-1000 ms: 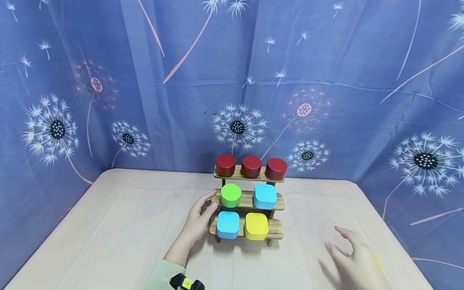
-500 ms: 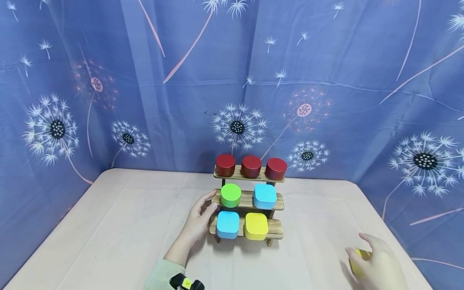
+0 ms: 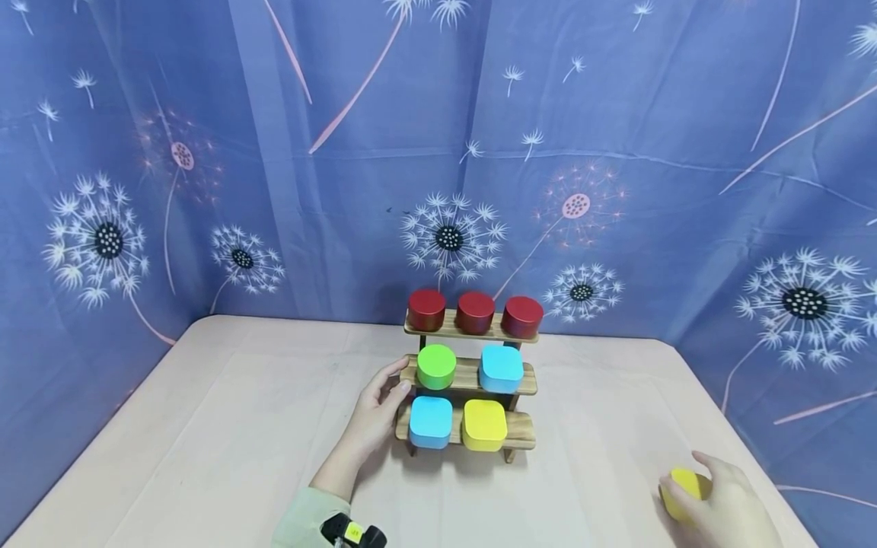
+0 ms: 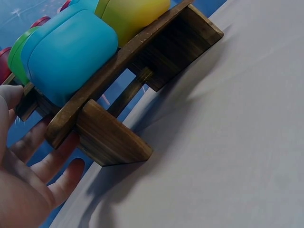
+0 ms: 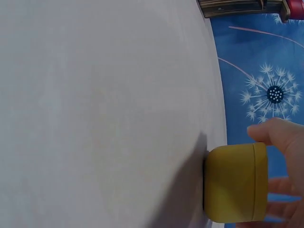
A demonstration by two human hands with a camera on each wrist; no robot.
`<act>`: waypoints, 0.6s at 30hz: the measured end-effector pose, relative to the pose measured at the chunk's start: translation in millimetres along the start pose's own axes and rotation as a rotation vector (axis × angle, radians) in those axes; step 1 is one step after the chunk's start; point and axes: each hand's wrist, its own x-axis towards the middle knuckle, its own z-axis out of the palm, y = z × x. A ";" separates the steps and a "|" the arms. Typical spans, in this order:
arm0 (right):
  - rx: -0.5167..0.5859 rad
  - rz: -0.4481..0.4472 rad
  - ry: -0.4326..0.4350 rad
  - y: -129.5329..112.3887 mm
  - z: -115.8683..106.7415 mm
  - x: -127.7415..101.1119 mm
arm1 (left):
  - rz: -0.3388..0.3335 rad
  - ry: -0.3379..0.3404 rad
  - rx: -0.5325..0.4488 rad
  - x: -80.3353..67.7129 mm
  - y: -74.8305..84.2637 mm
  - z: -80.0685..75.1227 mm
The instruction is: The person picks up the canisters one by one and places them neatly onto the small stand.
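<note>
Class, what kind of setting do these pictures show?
Probably a staged tabletop set, not a lived-in room: a dandelion-print cloth backdrop, a covered table, and a small wooden rack of coloured tins.

The right hand (image 3: 722,506) is now lower and farther toward five o'clock on the table (image 3: 226,449) than a second ago, when it hovered spread and bare. Its fingers are now curled around a yellow box (image 3: 685,491), which first showed under the palm half a second back. More of the box shows at the hand's nine o'clock side. In the wrist view it seems to rest on the table, though the contact is hard to judge.
</note>
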 end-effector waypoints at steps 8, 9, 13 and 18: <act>0.010 0.142 -0.141 1.9 -2.7 2.4 | 0.010 -0.001 -0.003 0.8 0.8 -0.1; 0.013 0.154 -0.154 1.7 -2.5 2.1 | 0.010 -0.001 -0.003 0.7 0.8 -0.1; 0.026 0.154 -0.167 2.5 -1.3 1.1 | 0.010 -0.003 -0.007 0.7 0.0 -0.3; 0.019 0.130 -0.155 1.1 -0.9 0.6 | 0.014 -0.002 -0.008 -0.2 0.0 -0.3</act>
